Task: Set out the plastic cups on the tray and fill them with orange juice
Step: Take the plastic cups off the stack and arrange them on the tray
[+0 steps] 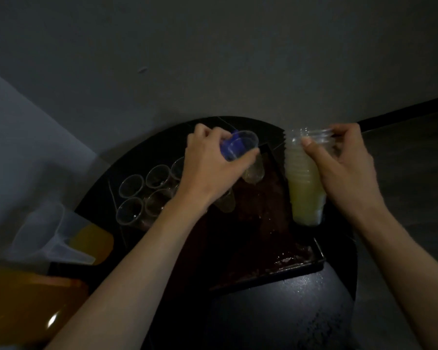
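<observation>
The left hand (213,157) gripped one clear cup (238,145), tilted, above the far end of the tray (299,265). The right hand (347,162) curled round a nested stack (304,188) held upright at the tray's right edge. At least seven cups (131,186) stood on the tray, two partly hidden under the left hand. One jug (48,231) of juice stood at the left. It was too dim to read any label.
</observation>
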The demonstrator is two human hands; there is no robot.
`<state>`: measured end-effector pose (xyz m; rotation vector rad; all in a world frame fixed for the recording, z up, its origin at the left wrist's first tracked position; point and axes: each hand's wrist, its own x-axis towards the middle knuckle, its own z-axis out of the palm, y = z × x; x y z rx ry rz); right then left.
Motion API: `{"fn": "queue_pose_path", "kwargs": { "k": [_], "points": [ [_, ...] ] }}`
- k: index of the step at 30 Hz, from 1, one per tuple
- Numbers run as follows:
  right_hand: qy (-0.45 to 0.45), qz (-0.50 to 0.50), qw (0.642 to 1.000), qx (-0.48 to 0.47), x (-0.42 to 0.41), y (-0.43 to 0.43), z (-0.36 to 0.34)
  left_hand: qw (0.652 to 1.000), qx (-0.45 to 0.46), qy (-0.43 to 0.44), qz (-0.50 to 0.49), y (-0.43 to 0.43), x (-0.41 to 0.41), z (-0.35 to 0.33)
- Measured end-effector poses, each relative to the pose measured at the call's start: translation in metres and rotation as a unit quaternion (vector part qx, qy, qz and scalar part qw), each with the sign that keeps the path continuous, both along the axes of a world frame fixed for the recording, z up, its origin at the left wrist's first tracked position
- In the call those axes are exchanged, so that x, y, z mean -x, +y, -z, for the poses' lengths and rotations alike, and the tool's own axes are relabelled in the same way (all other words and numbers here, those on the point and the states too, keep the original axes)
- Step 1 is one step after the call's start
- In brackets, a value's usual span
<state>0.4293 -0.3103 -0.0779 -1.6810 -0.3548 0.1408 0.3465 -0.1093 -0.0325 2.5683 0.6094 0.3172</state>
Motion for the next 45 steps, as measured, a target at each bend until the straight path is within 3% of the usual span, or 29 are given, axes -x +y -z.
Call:
{"fn": "queue_pose_path", "kwargs": {
  "k": [14,45],
  "points": [
    [-0.021,-0.025,0.999,-0.018,0.004,0.004,-0.008,0.985,-0.126,0.118,0.021,-0.012,-0.009,0.041],
    [-0.016,-0.025,0.999,-0.025,0.004,0.005,-0.007,0.986,-0.129,0.1,0.032,-0.009,-0.013,0.066]
  ]
}}
